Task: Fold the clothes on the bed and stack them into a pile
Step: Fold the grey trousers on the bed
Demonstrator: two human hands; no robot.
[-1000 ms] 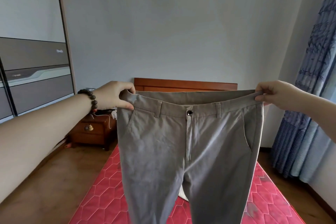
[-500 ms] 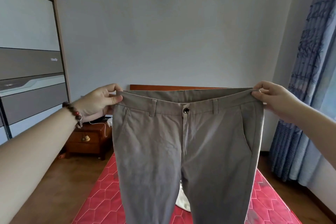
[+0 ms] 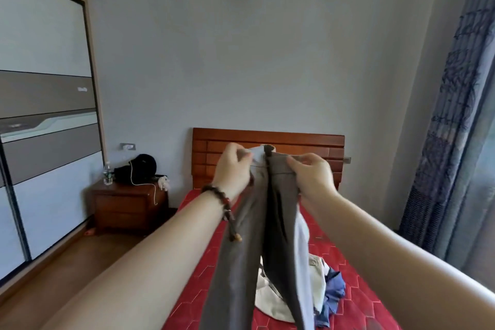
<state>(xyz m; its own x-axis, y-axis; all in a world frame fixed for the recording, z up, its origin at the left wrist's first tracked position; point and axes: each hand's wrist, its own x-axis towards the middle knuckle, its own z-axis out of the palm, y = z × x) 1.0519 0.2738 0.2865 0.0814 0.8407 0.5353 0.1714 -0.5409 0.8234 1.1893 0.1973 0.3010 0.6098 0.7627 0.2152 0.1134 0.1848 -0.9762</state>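
Observation:
I hold a pair of grey trousers (image 3: 241, 249) up in the air over the bed (image 3: 356, 289). The waistband is brought together at the middle, so the two legs hang side by side. My left hand (image 3: 234, 169) pinches the left part of the waistband. My right hand (image 3: 312, 173) pinches the right part, close beside the left hand. On the red mattress below lie loose clothes: a cream garment (image 3: 278, 300) and blue cloth (image 3: 333, 295), partly hidden by the trouser legs.
A wooden headboard (image 3: 302, 142) stands at the far end of the bed. A wooden nightstand (image 3: 128, 206) at the left carries a black bag (image 3: 139, 169) and a water bottle (image 3: 107, 175). A wardrobe (image 3: 45, 120) lines the left wall; blue curtains (image 3: 452, 115) hang on the right.
My hands have come together from wide apart, folding the trousers in half lengthwise at the waistband. The trousers, spread flat before, now hang as a narrow strip.

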